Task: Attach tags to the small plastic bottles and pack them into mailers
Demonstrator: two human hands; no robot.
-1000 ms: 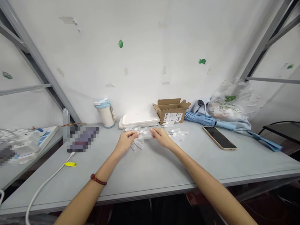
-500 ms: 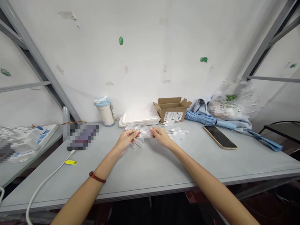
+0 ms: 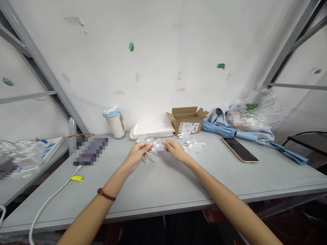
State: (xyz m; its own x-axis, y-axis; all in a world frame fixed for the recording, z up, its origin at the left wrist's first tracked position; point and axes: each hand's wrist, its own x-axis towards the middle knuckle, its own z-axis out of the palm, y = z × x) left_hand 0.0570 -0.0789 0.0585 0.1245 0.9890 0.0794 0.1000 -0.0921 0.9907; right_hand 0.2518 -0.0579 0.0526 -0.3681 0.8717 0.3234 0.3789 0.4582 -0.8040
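I have the left hand (image 3: 138, 153) closed at thumb and forefinger in a tight pinch on a clear plastic piece (image 3: 158, 147). The right hand (image 3: 175, 149) is nearly shut too, its thumb and forefinger pinched at the piece's 3 o'clock end; the exact contact is too small for me to read over the feed. The 2 sets of fingertips sit near each other with a small gap, the piece between them, just above the table (image 3: 163, 183).

Taking that piece as the clock's centre and the wall (image 3: 158, 61) as 12, I see similar clear pieces (image 3: 195, 148) spread at 3 o'clock, partly hidden from me by the right hand, and others around the left hand, some lying at 7.

Blocking the way toward 12 is a stack of white trays (image 3: 153, 130), with an open cardboard box (image 3: 188, 123) beside it at 1 to 2. A cup (image 3: 114, 124) stands at 10. A folded blue umbrella (image 3: 219, 129) lies at 2, near a plastic bag (image 3: 249, 114). A phone (image 3: 239, 149) rests at 3, well apart from the hands, and a white cable (image 3: 55, 194) runs off at 8.
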